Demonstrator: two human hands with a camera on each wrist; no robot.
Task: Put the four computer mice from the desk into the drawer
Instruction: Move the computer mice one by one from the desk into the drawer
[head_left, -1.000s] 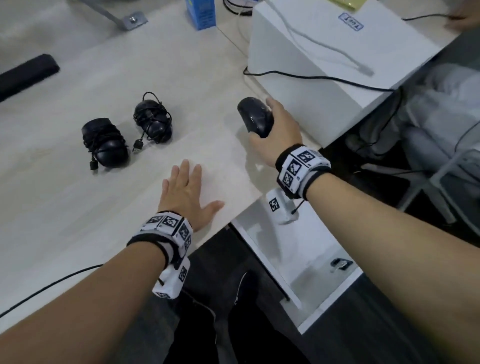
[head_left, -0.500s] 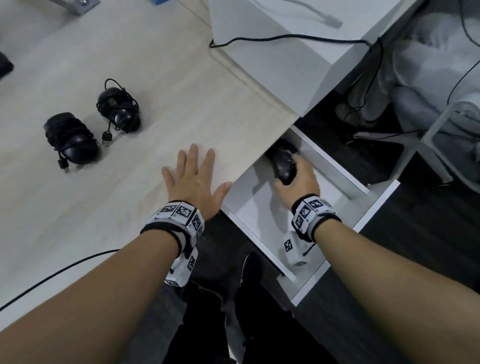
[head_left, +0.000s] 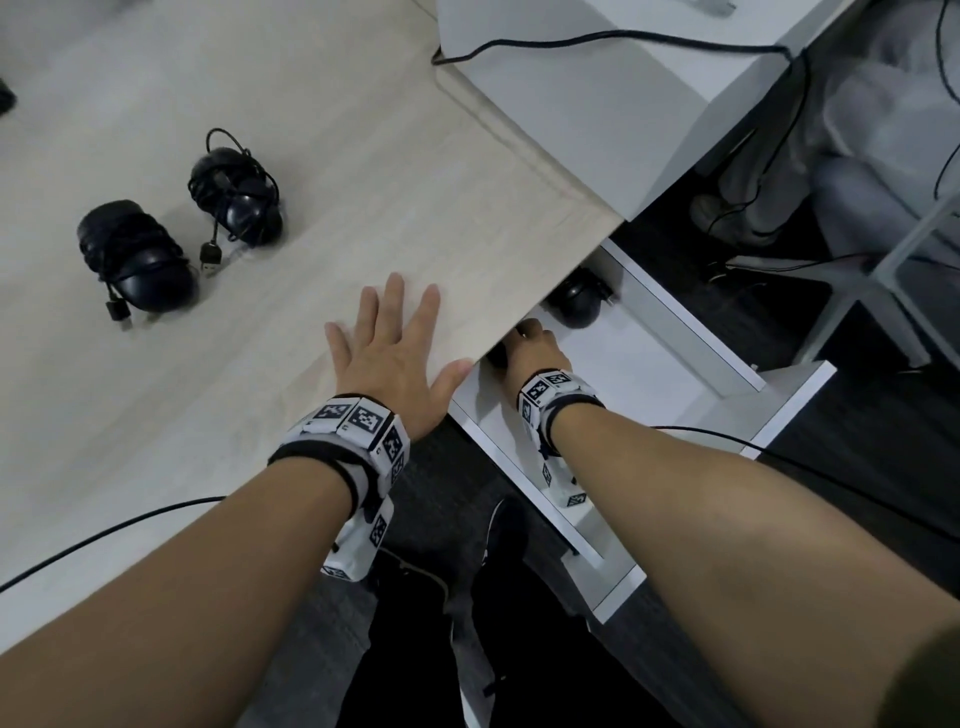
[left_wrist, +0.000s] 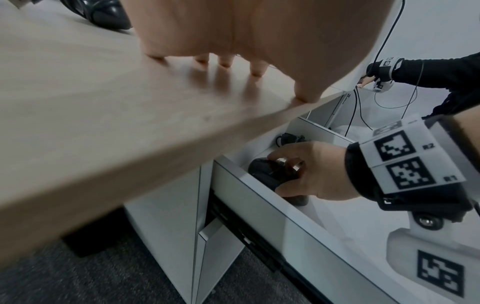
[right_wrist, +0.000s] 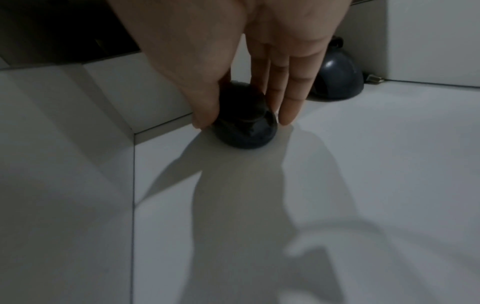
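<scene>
Since the earlier frame, the right hand (right_wrist: 249, 67) is reaching deeper into the drawer (head_left: 737, 364), fingers curled around the second mouse (right_wrist: 245, 125) near the first mouse (right_wrist: 337, 82). Two wrapped mice (head_left: 140, 260) are waiting on the tabletop (head_left: 363, 156); the left hand (head_left: 389, 358) is lying flat, empty.

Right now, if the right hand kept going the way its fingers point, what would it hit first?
The right hand grips a mouse on the drawer floor, fingers pointing down and inward. Going on, the mouse would press into the floor at once; further in is probably the drawer's inner wall, with the second mouse off to the side.
</scene>
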